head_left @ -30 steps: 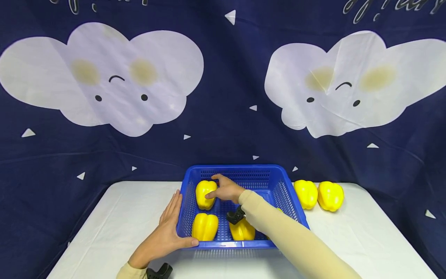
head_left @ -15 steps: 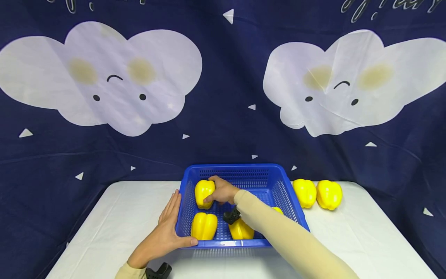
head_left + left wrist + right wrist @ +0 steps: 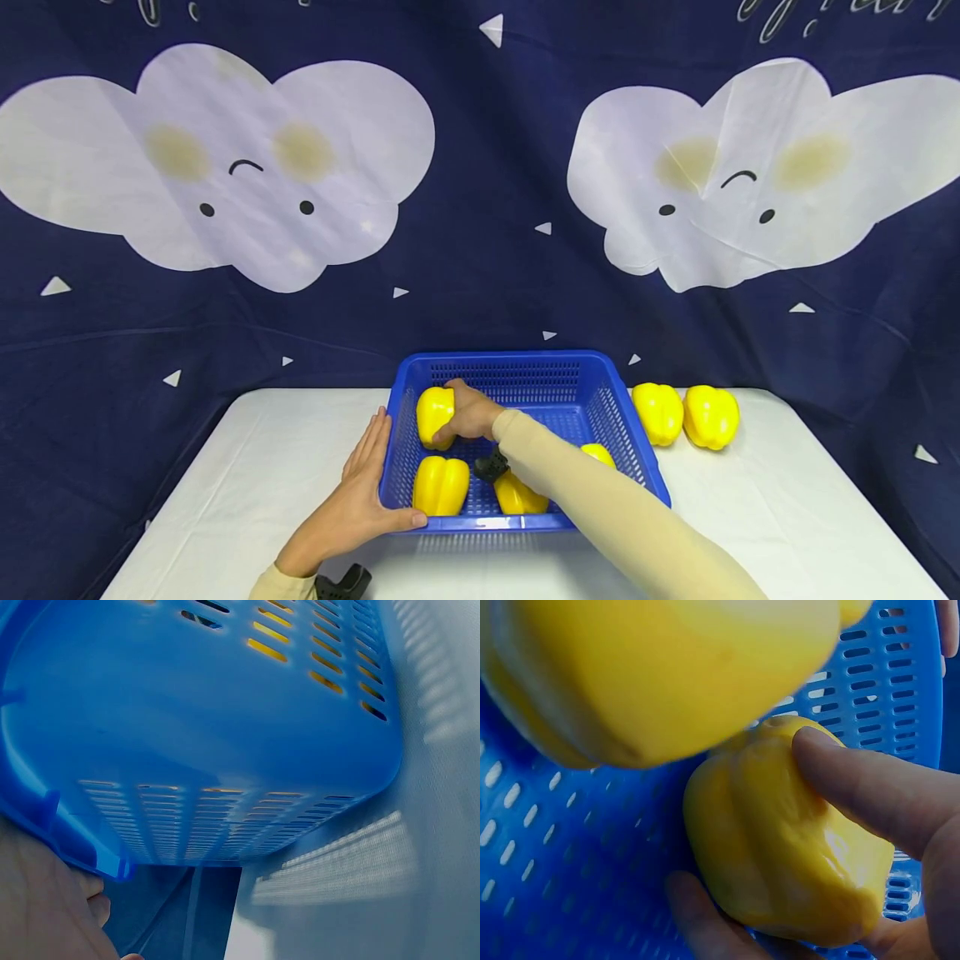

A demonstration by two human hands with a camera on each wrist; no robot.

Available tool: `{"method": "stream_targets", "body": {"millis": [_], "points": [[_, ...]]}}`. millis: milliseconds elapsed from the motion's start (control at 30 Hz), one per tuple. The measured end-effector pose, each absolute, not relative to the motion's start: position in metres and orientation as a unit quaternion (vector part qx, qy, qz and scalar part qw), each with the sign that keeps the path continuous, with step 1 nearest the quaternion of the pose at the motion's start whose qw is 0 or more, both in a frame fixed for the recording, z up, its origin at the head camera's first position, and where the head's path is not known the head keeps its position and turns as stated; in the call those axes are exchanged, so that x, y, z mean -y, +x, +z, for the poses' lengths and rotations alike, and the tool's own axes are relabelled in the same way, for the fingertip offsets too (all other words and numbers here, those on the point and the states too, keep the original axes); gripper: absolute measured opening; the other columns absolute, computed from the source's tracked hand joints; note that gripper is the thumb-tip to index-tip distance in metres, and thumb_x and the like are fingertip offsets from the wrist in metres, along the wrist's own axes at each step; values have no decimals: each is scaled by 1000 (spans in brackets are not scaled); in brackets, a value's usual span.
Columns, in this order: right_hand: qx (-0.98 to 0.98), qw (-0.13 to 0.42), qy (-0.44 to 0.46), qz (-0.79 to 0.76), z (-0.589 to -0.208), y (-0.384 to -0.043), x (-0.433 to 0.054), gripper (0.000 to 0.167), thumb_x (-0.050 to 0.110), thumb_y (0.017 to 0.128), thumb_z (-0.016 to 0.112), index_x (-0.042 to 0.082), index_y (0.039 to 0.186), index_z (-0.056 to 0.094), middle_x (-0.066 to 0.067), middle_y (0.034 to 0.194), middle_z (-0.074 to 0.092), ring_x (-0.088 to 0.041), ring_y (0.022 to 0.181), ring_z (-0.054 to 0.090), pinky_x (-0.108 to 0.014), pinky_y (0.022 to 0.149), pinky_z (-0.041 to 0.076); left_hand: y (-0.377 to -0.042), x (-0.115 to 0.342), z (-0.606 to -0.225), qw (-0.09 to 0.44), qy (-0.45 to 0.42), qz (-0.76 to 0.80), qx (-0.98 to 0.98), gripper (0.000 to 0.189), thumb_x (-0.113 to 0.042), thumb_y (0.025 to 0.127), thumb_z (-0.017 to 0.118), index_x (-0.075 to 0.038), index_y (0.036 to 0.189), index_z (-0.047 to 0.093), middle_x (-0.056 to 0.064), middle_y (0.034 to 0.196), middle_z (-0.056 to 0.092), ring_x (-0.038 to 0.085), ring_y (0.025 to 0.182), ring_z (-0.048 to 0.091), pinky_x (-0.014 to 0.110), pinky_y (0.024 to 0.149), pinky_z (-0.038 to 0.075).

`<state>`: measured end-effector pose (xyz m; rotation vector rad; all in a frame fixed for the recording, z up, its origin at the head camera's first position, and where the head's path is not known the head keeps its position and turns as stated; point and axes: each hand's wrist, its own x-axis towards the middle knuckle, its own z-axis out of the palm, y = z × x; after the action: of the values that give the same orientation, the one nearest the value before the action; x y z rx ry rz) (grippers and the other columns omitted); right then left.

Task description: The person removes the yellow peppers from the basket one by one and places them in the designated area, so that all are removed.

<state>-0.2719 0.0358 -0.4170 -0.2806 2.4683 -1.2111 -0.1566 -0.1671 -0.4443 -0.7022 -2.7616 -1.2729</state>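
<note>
In the head view a blue plastic basket (image 3: 525, 357) with slotted walls holds several yellow bell peppers. My right hand (image 3: 474, 412) grips the bell pepper (image 3: 435, 415) in the back left corner. In the right wrist view, the thumb (image 3: 870, 791) lies on one side of that bell pepper (image 3: 780, 832) and the fingers curl round the other. My left hand (image 3: 360, 500) lies against the basket's front left corner, fingers straight along the left side and thumb on the front rim. The left wrist view shows that hand (image 3: 45, 900) beside the basket's outer wall (image 3: 187, 735).
Inside the basket are a front left bell pepper (image 3: 441, 486), a front middle one (image 3: 519, 493) and one (image 3: 597, 454) partly behind the right sleeve. Two more bell peppers, one (image 3: 658, 414) beside the other (image 3: 712, 417), lie on the white table (image 3: 795, 500) right of the basket.
My right hand has moved slightly left and its fingers have gone round the back left bell pepper. The pepper near the right sleeve shows more. My left hand stays at the basket corner.
</note>
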Motion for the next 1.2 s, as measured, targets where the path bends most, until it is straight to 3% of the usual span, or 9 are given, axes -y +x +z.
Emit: {"method": "stream_targets", "body": {"millis": [467,900,1200], "points": [[-860,191,-96,-464,-413,-271,-39,84,2,76,87,2,143,38,-15,112,57,-27,91,60,-36,75,57,-156,166,-444,11,-225,-408,885,130,-47,77,85,6,158,-1,22,166,-10,45,151,-8,77,107,4],[-834,192,-109,-506,-397,-261,-48,78,3,78,86,8,138,36,-15,112,55,-26,87,62,-34,74,59,-156,167,-444,14,-224,-399,889,130,-45,75,86,8,157,0,24,166,-9,45,151,-7,77,108,4],[-813,200,-113,-535,-390,-257,-62,81,4,78,85,7,143,35,-17,118,54,-27,92,64,-38,76,60,-156,166,-442,14,-221,-401,889,130,-43,74,87,8,157,0,24,166,-9,46,151,-6,77,107,4]]}}
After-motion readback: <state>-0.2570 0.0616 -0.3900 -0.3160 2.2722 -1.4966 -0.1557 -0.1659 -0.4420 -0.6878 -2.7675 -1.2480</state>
